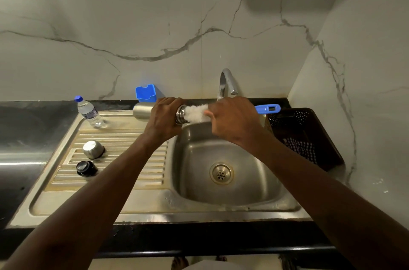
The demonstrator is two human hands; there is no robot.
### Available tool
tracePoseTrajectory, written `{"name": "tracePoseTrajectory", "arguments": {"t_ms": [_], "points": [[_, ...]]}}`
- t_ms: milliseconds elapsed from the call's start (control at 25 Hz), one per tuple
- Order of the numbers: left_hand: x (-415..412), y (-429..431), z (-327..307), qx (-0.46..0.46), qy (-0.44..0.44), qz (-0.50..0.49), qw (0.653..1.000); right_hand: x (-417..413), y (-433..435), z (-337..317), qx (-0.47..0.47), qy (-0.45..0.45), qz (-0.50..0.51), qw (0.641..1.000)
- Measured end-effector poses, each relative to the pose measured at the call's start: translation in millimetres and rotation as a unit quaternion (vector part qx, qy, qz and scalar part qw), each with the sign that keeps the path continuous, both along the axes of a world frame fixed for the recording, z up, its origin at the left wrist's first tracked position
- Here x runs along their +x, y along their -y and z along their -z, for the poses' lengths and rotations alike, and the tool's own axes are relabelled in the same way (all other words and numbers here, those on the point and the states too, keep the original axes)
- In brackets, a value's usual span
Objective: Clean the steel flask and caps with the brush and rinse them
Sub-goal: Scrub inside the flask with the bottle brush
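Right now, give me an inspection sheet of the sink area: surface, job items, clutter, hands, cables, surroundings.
Surface: steel sink with ribbed drainboard, basin bare.
Job's things: flask held sideways over the basin; white brush at its mouth; steel cap and black cap on the drainboard.
Clutter: water bottle, blue holder, dark basket with checked cloth.
Hands: left hand grips flask; right hand grips brush.
Cables: nothing seen.
Surroundings: tap, marble wall.

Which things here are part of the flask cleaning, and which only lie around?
Part of the job:
steel flask in left hand
brush in right hand
steel cap
black cap
sink
tap

Only lying around:
water bottle
blue holder
dark basket
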State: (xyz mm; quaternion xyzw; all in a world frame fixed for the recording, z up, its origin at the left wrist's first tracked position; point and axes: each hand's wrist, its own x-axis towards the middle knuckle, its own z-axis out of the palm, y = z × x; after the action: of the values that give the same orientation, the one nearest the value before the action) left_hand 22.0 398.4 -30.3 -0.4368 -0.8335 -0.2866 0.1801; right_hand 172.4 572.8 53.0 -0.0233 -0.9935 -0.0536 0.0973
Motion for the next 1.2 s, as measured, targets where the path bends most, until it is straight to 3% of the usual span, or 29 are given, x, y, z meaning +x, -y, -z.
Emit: {"name": "tracePoseTrajectory", "arguments": {"t_ms": [200,320,400,480,560,640,760,880,1040,1120,1200], "points": [[11.7,-28.7,-7.9,-0.001,-0.013,0.020,1.000,-14.0,26.3,6.1,-0.041,0.024,0.055,0.997],[10.7,-28.1,-5.1,-0.001,-0.051,0.009,0.999,-25.0,27.5,11.8,-0.201,0.045,0.124,0.971],[6.3,-18.9,-0.4,0.004,-0.097,-0.011,0.995,-25.6,14.3,9.1,-0.385,0.072,0.184,0.901],[0.7,-11.9,1.6,0.018,-0.131,-0.025,0.991,-17.5,-0.3,6.3,-0.570,0.121,0.237,0.778],[-0.9,-11.4,2.0,0.027,-0.156,-0.022,0.987,-9.4,-7.2,4.0,-0.674,0.174,0.260,0.669],[6.0,-22.8,2.7,0.026,-0.176,-0.006,0.984,-11.2,-5.2,5.4,-0.708,0.182,0.268,0.627],[13.9,-39.2,-0.7,0.021,-0.186,0.031,0.982,-21.3,10.3,5.7,-0.692,0.144,0.271,0.654],[5.2,-26.7,-1.0,0.002,-0.172,0.013,0.985,-16.1,6.1,10.2,-0.573,0.080,0.247,0.777],[-2.0,-13.9,0.2,-0.035,-0.107,-0.040,0.993,2.2,-9.9,17.1,-0.329,-0.004,0.165,0.930],[7.3,-24.7,-0.9,-0.043,-0.079,-0.016,0.996,-1.9,0.6,17.2,-0.220,-0.001,0.118,0.968],[17.4,-36.9,-4.9,-0.051,-0.068,0.024,0.996,-8.5,14.7,15.9,-0.156,0.006,0.097,0.983]]}}
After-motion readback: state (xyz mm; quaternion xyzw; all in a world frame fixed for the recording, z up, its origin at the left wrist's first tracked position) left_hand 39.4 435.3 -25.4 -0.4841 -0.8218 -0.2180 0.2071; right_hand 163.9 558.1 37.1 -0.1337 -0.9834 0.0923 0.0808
